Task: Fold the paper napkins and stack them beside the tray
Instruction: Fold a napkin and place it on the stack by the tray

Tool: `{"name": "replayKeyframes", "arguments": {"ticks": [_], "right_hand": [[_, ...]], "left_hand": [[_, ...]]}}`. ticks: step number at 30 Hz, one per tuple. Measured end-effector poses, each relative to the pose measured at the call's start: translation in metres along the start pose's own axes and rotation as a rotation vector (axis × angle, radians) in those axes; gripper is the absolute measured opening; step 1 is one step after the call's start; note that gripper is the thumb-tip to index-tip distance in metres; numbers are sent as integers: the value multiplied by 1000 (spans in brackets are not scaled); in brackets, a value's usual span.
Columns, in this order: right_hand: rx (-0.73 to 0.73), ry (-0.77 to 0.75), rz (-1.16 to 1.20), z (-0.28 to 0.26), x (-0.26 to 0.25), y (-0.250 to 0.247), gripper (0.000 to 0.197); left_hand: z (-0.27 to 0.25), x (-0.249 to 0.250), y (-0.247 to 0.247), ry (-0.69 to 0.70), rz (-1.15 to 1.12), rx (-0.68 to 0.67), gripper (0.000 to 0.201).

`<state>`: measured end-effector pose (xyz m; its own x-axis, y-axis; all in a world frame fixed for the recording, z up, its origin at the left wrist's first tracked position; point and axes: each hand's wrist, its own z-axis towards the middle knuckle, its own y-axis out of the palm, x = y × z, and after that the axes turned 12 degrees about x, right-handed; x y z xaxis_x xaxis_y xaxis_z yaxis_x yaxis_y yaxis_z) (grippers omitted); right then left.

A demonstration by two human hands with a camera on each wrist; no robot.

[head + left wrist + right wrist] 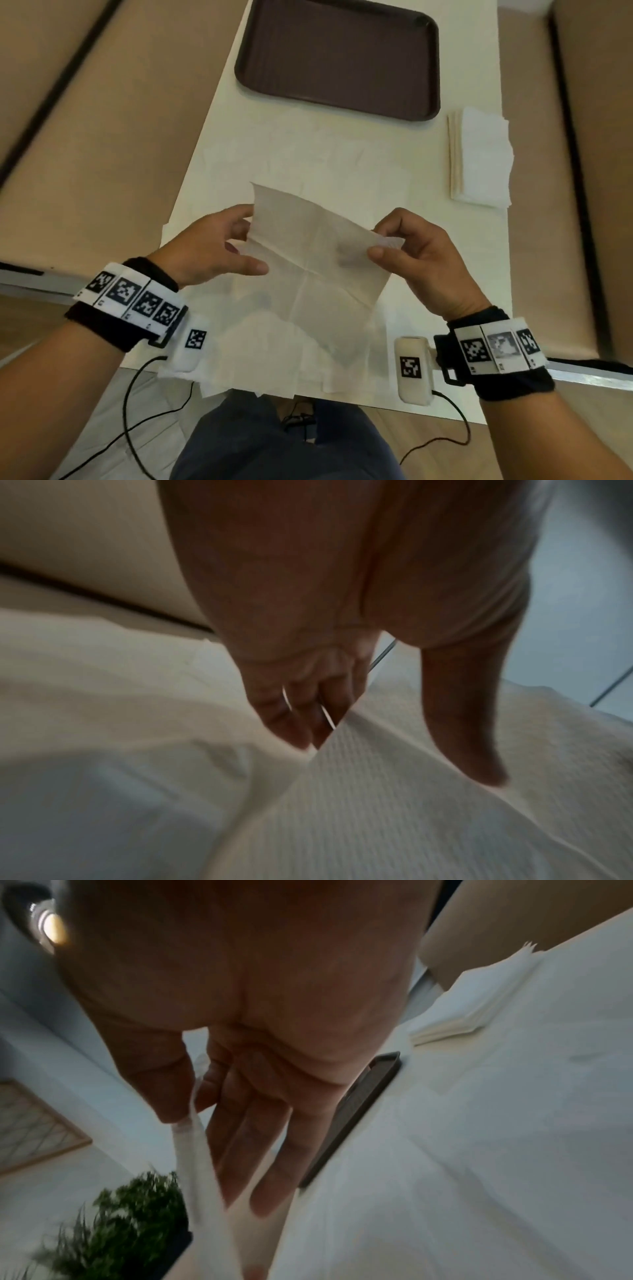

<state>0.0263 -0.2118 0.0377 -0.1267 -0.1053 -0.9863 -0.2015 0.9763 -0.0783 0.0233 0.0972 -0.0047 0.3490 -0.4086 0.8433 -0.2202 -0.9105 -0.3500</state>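
Left hand [219, 246] pinches the left edge of a paper napkin [318, 260] between thumb and curled fingers; right hand [421, 253] pinches its right corner between thumb and forefinger, other fingers loosely extended. The napkin hangs above the white table [212, 147], partly unfolded and tilted, with 2 crossing creases, over more loose napkins [308, 164]. A stack of folded napkins [479, 157] lies near the brown tray [339, 58], at its right corner.

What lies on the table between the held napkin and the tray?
In the head view, loose unfolded napkins lie spread between the held napkin and the tray.
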Motion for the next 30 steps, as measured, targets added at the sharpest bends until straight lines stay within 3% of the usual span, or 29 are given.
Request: {"name": "replayKeyframes", "arguments": {"ticks": [2, 4, 6, 7, 9, 10, 11, 17, 19, 22, 25, 27, 30], "right_hand": [[12, 13, 84, -2, -5, -9, 26], [37, 34, 152, -3, -5, -18, 23], [70, 80, 247, -5, -3, -26, 11], [89, 118, 307, -6, 0, -31, 23], [122, 239, 422, -10, 8, -37, 67], [134, 289, 472, -14, 12, -38, 80], [137, 312, 502, -18, 17, -39, 81], [188, 296, 525, -28, 18, -32, 31], [212, 280, 502, -26, 11, -30, 29], [277, 258, 456, -22, 1, -32, 26], [356, 230, 391, -19, -5, -39, 21], [388, 225, 343, -16, -8, -45, 22], [415, 226, 249, -11, -8, -55, 23]], "left_hand": [[3, 10, 10, 2, -126, -121, 68], [4, 19, 22, 9, -235, -137, 46], [7, 27, 32, 9, -326, -121, 45], [8, 30, 36, -1, -373, -113, 51], [12, 39, 43, -23, -467, -105, 60], [13, 43, 46, -27, -509, -115, 62], [14, 47, 48, -30, -542, -129, 62], [14, 74, 72, -88, -558, -240, 58], [12, 82, 88, -115, -457, -226, 66], [12, 88, 107, -107, -251, -80, 87], [15, 96, 115, -116, -307, -66, 71], [16, 104, 118, -152, -457, -130, 63], [15, 122, 123, -180, -645, -356, 70]]}}
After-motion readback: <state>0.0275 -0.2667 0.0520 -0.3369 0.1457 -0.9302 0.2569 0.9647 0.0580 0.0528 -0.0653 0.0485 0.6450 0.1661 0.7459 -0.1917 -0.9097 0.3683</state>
